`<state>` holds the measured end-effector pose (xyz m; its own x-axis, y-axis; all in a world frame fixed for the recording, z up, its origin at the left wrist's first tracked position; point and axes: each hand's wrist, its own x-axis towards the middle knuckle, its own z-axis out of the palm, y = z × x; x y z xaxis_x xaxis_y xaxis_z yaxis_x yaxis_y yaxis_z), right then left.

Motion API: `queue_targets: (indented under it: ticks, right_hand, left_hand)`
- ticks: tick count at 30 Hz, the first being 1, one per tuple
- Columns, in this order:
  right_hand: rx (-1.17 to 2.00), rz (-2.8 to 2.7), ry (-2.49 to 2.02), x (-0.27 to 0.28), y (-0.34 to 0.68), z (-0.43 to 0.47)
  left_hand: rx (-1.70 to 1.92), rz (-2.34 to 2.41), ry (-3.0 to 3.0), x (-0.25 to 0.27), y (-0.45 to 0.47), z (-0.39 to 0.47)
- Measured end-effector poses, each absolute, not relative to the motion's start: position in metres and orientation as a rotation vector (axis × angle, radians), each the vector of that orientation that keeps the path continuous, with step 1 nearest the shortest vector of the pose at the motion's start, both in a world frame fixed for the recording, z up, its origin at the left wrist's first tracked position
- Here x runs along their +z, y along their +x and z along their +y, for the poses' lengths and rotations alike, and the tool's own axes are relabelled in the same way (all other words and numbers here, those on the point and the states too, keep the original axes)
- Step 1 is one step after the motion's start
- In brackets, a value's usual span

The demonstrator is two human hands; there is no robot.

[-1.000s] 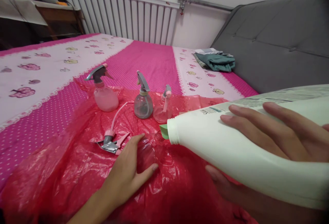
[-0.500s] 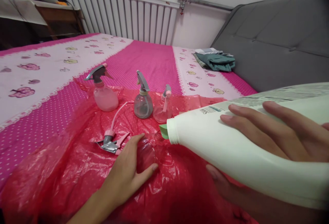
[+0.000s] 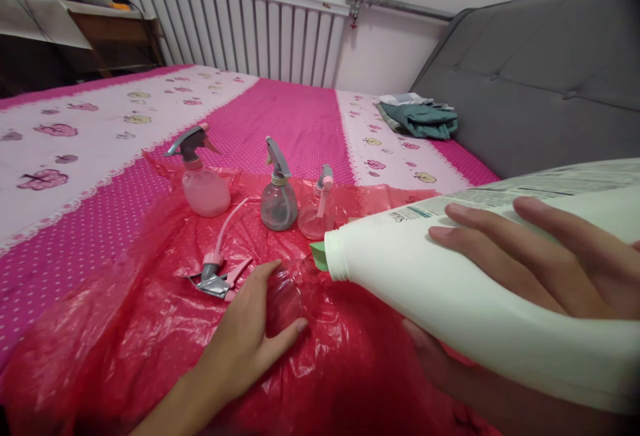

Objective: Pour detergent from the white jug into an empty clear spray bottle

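My left hand is curved around a small clear bottle standing on red plastic sheeting. A large white bottle is tipped sideways, its green spout at the small bottle's mouth. My right hand grips the white bottle, fingers spread across its upper side. A fingertip also shows under it; I cannot tell whose. Left of my left hand lies a grey and pink spray head with its tube. Behind stand a pink spray bottle, a grey one and a clear one with a pink trigger.
The red plastic sheeting covers the near part of a bed with a pink patterned sheet. Folded clothes lie by the grey headboard. A white radiator runs along the wall, and a desk stands far left.
Almost nothing differs. The fingers on the white bottle and its body have shifted very slightly; my left hand and the small bottle stay in place.
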<state>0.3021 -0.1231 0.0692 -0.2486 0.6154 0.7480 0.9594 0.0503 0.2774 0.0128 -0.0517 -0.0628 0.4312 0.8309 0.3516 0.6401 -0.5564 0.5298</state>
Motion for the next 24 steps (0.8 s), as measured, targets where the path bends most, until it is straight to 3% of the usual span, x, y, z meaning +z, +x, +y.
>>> queue_targets:
  ticks: [24]
  right_hand:
    - [-1.069, -1.648, -1.576, 0.072, 0.281, -0.112]
  left_hand:
    - [0.832, 1.269, 2.326, -0.062, 0.013, -0.052]
